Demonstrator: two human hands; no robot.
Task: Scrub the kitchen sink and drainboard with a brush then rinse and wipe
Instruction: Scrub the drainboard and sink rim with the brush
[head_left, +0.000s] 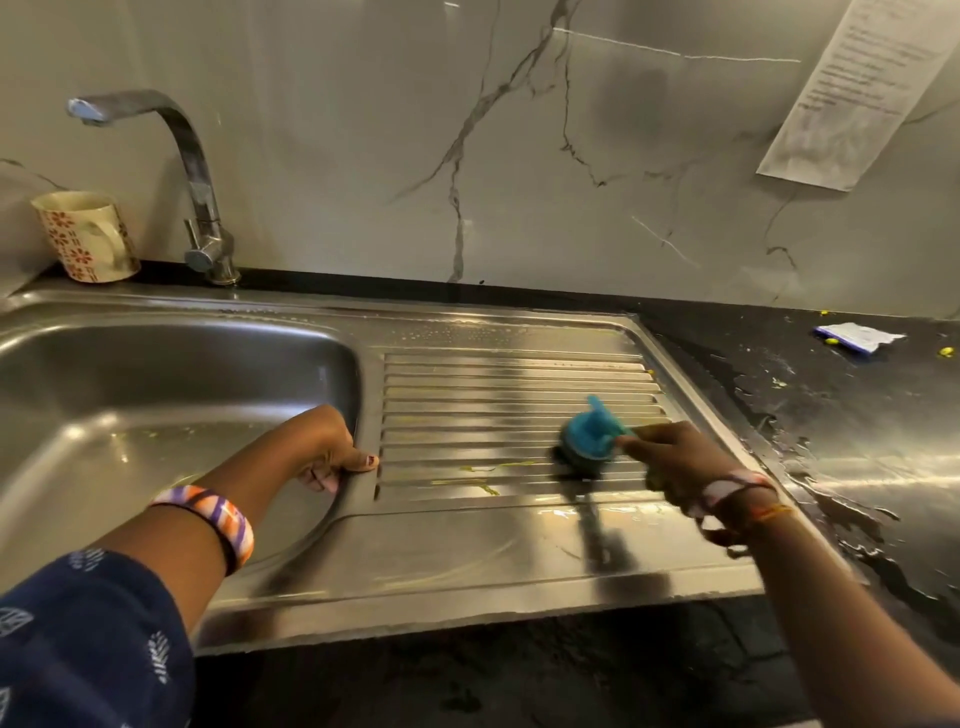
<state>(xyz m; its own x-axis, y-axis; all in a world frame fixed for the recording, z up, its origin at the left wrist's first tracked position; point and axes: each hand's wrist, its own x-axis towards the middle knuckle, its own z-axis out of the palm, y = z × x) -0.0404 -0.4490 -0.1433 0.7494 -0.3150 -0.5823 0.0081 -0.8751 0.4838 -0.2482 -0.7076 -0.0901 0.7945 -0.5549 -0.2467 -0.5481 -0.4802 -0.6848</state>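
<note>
Now the right hand grips the blue brush on the drainboard; at nine o'clock, the left hand curls over the sink rim.

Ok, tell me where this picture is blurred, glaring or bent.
Head view: the right hand and blue brush are motion-smeared; glare streaks the drainboard; the wide lens bows the sink edges; the left hand is sharper.

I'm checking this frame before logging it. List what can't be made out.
Head view only:
- Brush: motion-blurred; its bristles and its contact with the drainboard are unclear.
- Right hand: blurred, so the fingers' grip on the brush is indistinct.
- Sink: the left edge of the frame cuts it off; no drain in view.
- Paper on the wall: print too small and blurred to read.
- Left hand: fingertips curl over the sink rim, partly hidden.
</note>
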